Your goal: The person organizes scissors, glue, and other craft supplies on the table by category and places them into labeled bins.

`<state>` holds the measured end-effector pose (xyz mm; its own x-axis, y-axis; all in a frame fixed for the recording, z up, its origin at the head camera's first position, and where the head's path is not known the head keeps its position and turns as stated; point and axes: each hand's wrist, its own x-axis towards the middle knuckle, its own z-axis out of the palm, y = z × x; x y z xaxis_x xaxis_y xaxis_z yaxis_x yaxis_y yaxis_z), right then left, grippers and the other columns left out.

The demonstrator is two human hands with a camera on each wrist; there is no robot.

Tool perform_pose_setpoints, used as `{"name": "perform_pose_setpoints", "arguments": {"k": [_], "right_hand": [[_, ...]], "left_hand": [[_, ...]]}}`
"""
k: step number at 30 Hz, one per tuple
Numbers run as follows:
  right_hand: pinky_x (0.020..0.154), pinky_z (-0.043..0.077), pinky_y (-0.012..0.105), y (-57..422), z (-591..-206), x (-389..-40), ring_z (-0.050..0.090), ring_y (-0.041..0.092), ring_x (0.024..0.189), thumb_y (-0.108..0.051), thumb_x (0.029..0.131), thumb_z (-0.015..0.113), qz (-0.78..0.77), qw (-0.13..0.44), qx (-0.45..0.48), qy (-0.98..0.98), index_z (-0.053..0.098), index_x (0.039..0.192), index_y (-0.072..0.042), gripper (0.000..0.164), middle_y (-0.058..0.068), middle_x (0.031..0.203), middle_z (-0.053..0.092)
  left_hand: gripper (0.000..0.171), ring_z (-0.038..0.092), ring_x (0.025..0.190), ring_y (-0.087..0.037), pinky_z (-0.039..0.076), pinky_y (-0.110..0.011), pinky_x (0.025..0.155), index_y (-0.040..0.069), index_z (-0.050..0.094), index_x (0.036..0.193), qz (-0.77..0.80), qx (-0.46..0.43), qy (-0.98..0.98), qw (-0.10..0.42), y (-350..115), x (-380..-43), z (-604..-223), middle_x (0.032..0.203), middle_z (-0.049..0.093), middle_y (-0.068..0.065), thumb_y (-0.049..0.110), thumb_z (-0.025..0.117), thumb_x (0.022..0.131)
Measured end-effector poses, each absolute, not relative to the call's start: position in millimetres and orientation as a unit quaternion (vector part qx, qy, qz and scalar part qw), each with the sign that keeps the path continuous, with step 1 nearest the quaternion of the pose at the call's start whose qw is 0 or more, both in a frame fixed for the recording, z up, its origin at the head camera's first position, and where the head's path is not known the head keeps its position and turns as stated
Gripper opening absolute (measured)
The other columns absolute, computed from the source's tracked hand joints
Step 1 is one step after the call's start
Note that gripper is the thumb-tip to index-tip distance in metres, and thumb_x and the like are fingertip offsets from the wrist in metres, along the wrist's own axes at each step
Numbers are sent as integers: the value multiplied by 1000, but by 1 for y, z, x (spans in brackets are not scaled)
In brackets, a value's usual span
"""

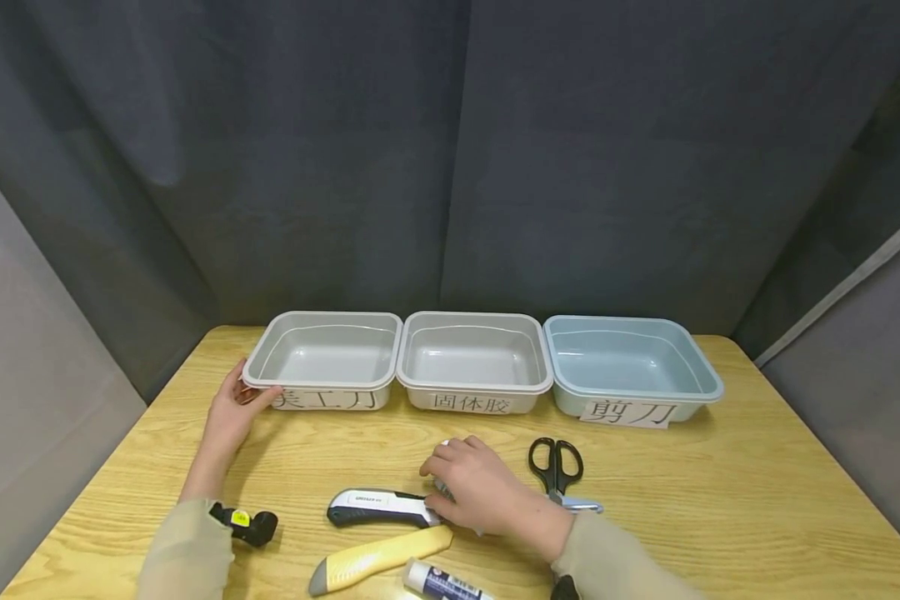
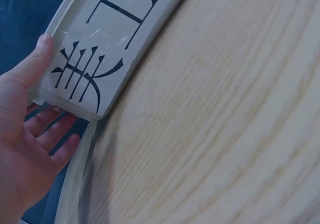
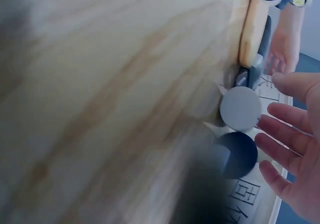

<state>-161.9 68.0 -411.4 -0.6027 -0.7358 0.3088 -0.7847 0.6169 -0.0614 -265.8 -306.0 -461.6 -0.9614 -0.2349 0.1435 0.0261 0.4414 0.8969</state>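
Note:
My left hand point(image 1: 232, 412) holds the near left corner of the left grey bin point(image 1: 345, 400), its thumb along the front rim and its other fingers around the end. Over the middle of the table my right hand point(image 1: 476, 487) hovers with fingers extended. Two round ends, one white point(image 3: 241, 108) and one dark blue point(image 3: 245, 155), stand right at its fingertips in the right wrist view; in the head view the hand mostly hides them. Beside that hand lies a white and black utility knife point(image 1: 375, 506), with a yellow utility knife point(image 1: 382, 558) nearer me.
A middle grey bin point(image 1: 472, 403) and a blue bin point(image 1: 633, 408) continue the row, each with a paper label. Black-handled scissors point(image 1: 555, 467) lie right of my hand, near a light blue item point(image 1: 583, 505). A glue stick point(image 1: 446, 583) lies at the front.

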Motion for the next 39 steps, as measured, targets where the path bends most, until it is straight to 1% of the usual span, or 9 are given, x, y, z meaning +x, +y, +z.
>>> {"name": "perform_pose_setpoints", "arguments": {"k": [4, 8, 12, 17, 23, 26, 33, 37, 39], "right_hand": [[77, 39, 28, 63, -414, -163, 50, 8, 84, -43, 75, 58, 89, 109, 434, -890, 60, 98, -18, 34, -9, 89, 56], [75, 37, 26, 61, -415, -165, 50, 7, 81, -46, 74, 58, 81, 102, 435, -891, 61, 98, -18, 37, -10, 87, 56], [75, 36, 26, 59, -415, -166, 51, 5, 78, -49, 73, 58, 80, 98, 437, -891, 61, 96, -18, 39, -11, 85, 57], [75, 35, 26, 57, -414, -166, 49, 3, 74, -55, 71, 56, 72, 84, 450, -886, 62, 91, -21, 40, -13, 80, 56], [73, 34, 26, 53, -409, -166, 48, 2, 72, -60, 67, 55, 43, 47, 450, -891, 61, 91, -24, 44, -15, 78, 53], [72, 34, 26, 51, -406, -166, 47, 1, 70, -58, 66, 58, 32, 33, 446, -894, 63, 89, -25, 40, -15, 76, 53], [69, 35, 25, 46, -403, -167, 44, 0, 61, -49, 64, 63, 31, 23, 441, -897, 63, 77, -25, 28, -16, 67, 49], [64, 34, 24, 45, -403, -167, 41, 1, 56, -43, 61, 63, 32, 32, 433, -900, 59, 72, -22, 23, -15, 64, 45], [59, 33, 22, 45, -403, -168, 40, 2, 54, -40, 60, 62, 32, 34, 427, -903, 57, 71, -22, 22, -14, 64, 43]], "left_hand": [[91, 38, 112, -26, 34, -40, 92, 21, 10, 138, -538, 65, -833, 110, -299, -258, -450, 132, 33, -15, 47, 63, 69], [90, 35, 115, -29, 32, -43, 94, 16, 9, 138, -547, 67, -829, 94, -293, -250, -437, 133, 30, -16, 43, 63, 71], [88, 33, 116, -32, 30, -45, 94, 15, 10, 138, -547, 66, -829, 95, -292, -249, -434, 133, 29, -18, 42, 63, 72], [85, 35, 113, -31, 34, -41, 91, 20, 10, 138, -527, 61, -842, 99, -297, -252, -440, 132, 30, -19, 44, 60, 73], [85, 36, 112, -33, 34, -42, 92, 16, 13, 137, -537, 66, -834, 110, -290, -248, -435, 129, 32, -21, 40, 63, 73], [83, 36, 111, -32, 35, -41, 90, 15, 16, 137, -550, 69, -824, 118, -287, -247, -434, 129, 33, -21, 37, 65, 73], [87, 33, 114, -33, 33, -43, 92, 16, 12, 138, -557, 78, -820, 107, -286, -243, -433, 132, 30, -18, 39, 65, 72], [86, 34, 114, -33, 33, -43, 92, 16, 13, 137, -559, 79, -818, 111, -286, -243, -433, 131, 31, -18, 38, 64, 72], [86, 35, 114, -31, 33, -42, 92, 14, 12, 137, -567, 73, -813, 110, -286, -242, -433, 132, 31, -18, 36, 64, 73]]}}
